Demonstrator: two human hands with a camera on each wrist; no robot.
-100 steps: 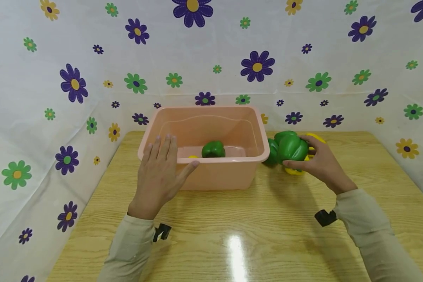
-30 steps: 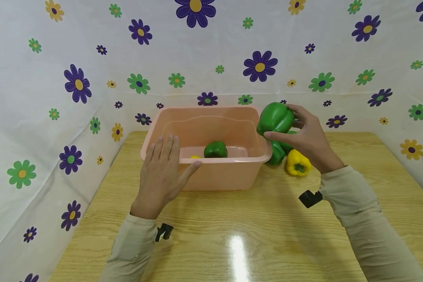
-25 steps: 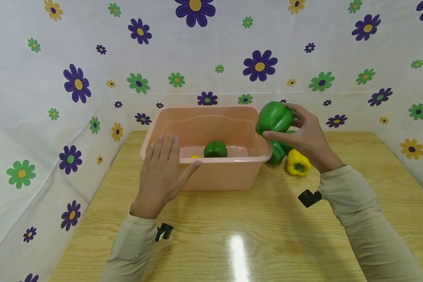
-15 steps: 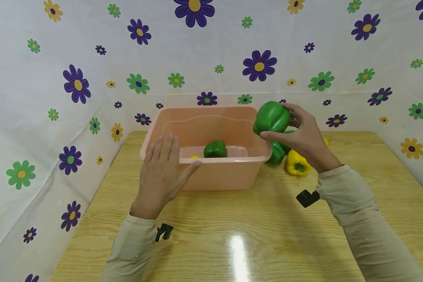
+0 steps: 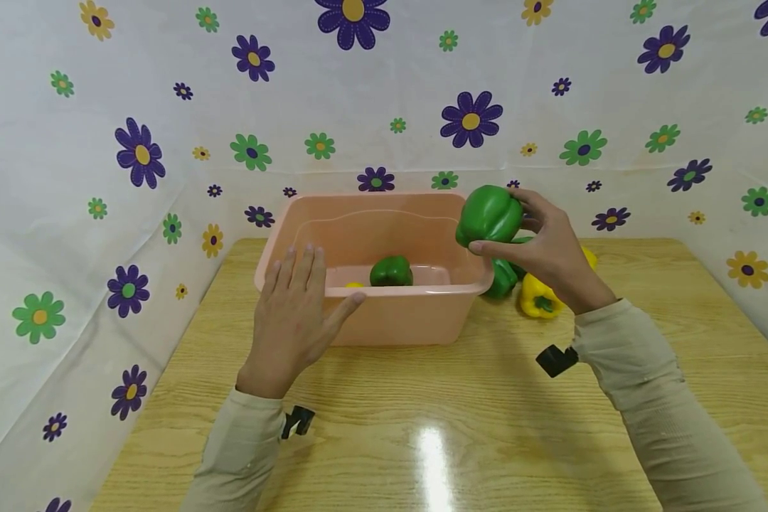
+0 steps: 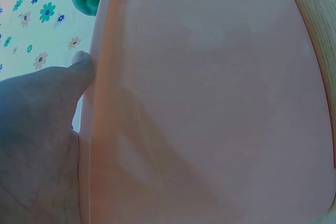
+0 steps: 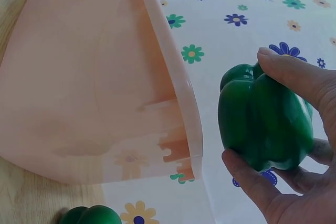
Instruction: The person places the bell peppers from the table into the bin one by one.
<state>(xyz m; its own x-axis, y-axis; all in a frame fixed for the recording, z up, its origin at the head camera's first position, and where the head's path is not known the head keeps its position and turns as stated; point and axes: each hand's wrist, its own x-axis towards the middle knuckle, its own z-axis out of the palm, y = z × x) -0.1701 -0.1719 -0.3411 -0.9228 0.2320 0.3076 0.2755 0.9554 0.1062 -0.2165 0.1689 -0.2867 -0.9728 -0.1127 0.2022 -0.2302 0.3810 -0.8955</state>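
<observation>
My right hand point(image 5: 553, 245) grips a green bell pepper point(image 5: 489, 215), thumb on one side and fingers on the other, raised at the right rim of a pink plastic bin point(image 5: 393, 316). In the right wrist view the same green pepper point(image 7: 265, 119) shows beside the bin wall point(image 7: 100, 77). My left hand point(image 5: 289, 323) lies flat against the front left of the bin, fingers straight over its rim; the left wrist view shows the thumb at the rim point(image 6: 86, 82). Inside the bin sit another green pepper point(image 5: 390, 272) and something yellow point(image 5: 354, 285), mostly hidden by the front wall.
On the wooden table point(image 5: 384, 427), right of the bin, lie a green pepper point(image 5: 501, 279) and a yellow pepper point(image 5: 540, 297). More green and yellow shows behind, partly covered by my right hand. A flower-printed cloth point(image 5: 384, 92) stands behind and at the sides.
My right hand has lifted the green pepper from the group on the table and carried it up and left to the bin's right rim. The left hand stays in place.
</observation>
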